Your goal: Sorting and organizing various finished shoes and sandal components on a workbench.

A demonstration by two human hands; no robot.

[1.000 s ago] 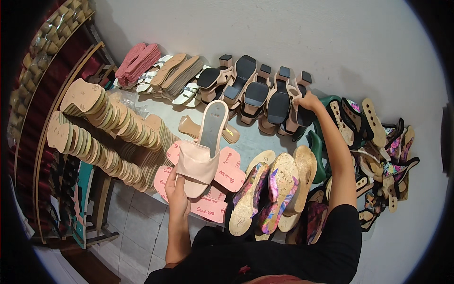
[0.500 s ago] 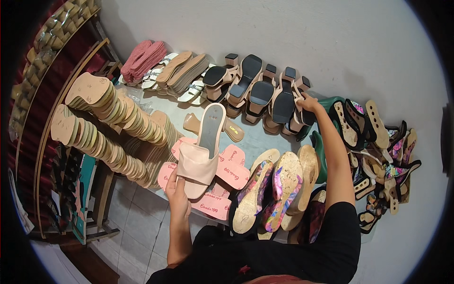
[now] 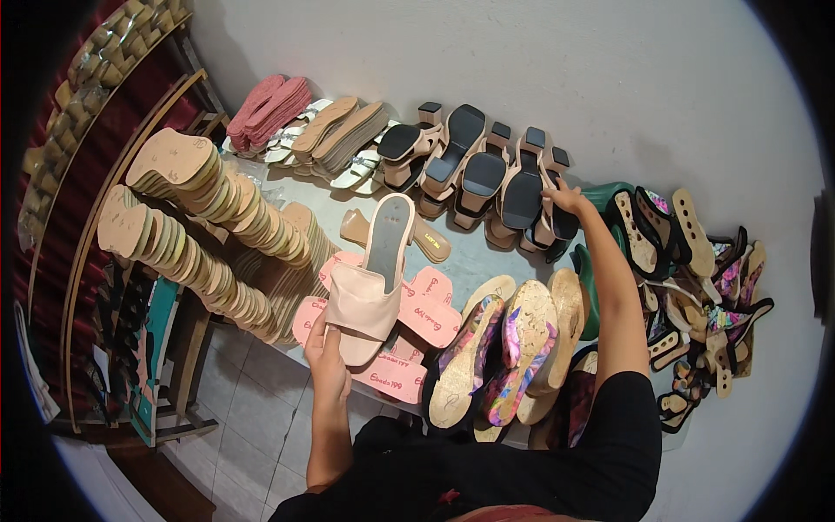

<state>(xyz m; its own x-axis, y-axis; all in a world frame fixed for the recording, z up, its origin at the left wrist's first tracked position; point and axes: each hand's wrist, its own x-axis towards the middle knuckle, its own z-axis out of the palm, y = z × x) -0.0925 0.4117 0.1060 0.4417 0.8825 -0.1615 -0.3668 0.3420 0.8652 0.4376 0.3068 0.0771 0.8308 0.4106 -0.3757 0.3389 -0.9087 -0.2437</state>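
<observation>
My left hand [image 3: 328, 365] grips a beige slide sandal [image 3: 365, 300] by its toe end, thumb on the wide strap. The sandal is tilted with its grey insole up and its heel end pointing away. My right arm reaches to the far side of the table, where my right hand [image 3: 567, 198] has its fingers around a beige heeled sandal [image 3: 565, 228] with a black sole. That one stands at the right end of a row of similar heeled sandals [image 3: 481, 174], lying soles up. Part of it is hidden by my hand and the sandal beside it.
Pink printed insoles [image 3: 430, 320] lie under the slide. Stacked sole boards [image 3: 187, 170] fill the left. Colourful cork-soled sandals [image 3: 522, 348] stand near me; more sandals [image 3: 691, 230] are heaped right beside a green container [image 3: 590, 296]. Red insoles [image 3: 270, 113] sit at the back left.
My right hand has shifted its fingers on the heeled sandal, whose black sole now shows more. The slide in my left hand stays nearly where it was.
</observation>
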